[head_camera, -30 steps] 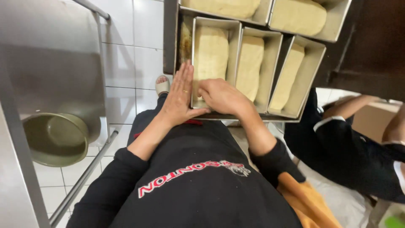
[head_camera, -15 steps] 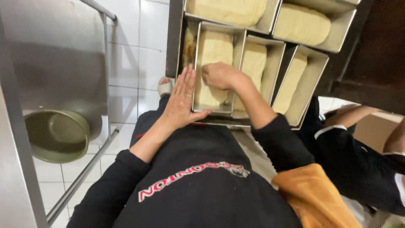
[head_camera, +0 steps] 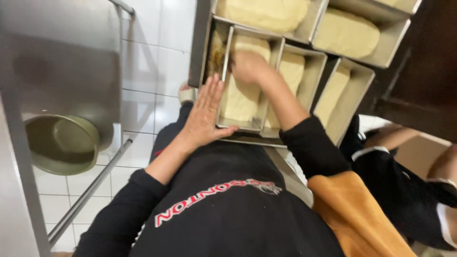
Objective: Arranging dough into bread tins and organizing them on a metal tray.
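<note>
A set of joined metal loaf tins point(head_camera: 333, 109) filled with pale dough sits in front of me. My left hand point(head_camera: 205, 114) lies flat and open against the near left tin's outer wall and rim. My right hand point(head_camera: 248, 65) reaches into that tin, fingers curled down onto the pale dough point(head_camera: 240, 100) at its far end. Whether it grips the dough I cannot tell. Neighbouring tins hold further dough loaves point(head_camera: 291, 71), and a second row of tins point(head_camera: 376, 52) lies beyond.
A steel table point(head_camera: 66, 57) stands at the left, with a round metal bowl point(head_camera: 61, 143) on a shelf beneath and white floor tiles point(head_camera: 143, 62) below. Another person in dark clothes point(head_camera: 404, 190) is at the right. An orange cloth point(head_camera: 354, 214) hangs at my right hip.
My right hand has slid forward along the dough towards the far end of the left tin. My left hand has stayed flat on the tin's side. The view has tilted closer.
</note>
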